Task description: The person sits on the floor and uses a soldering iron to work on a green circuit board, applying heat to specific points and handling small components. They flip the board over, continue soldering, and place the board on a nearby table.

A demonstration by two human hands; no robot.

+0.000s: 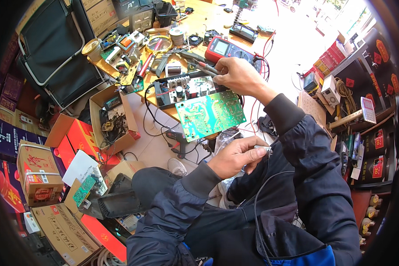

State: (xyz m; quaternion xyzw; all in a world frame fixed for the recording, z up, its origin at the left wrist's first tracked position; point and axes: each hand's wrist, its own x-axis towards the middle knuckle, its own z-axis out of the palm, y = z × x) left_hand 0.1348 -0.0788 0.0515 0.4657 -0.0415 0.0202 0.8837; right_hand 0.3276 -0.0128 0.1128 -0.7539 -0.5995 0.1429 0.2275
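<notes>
My left hand (237,155) is closed in front of my lap, its thumb and forefinger pinching a small silvery part (263,147) whose kind I cannot make out. Farther off, my right hand (241,77) reaches over the table edge with its fingers closed round a slim dark pen-like tool (207,68); its exact kind is unclear. Below that hand a green circuit board (210,116) tilts, solder side showing, against an open black housing (164,98) with a populated board (188,87) in it. A red multimeter (226,48) lies just beyond the right hand.
Stripped electronic modules (124,53), a magnifying glass (159,44) and a solder spool (177,35) crowd the wooden table. A cardboard box of scrap (113,119) and a black hot-glue-gun-shaped tool (178,142) sit lower left. Loose cables hang off the edge. A black chair (53,48) stands left.
</notes>
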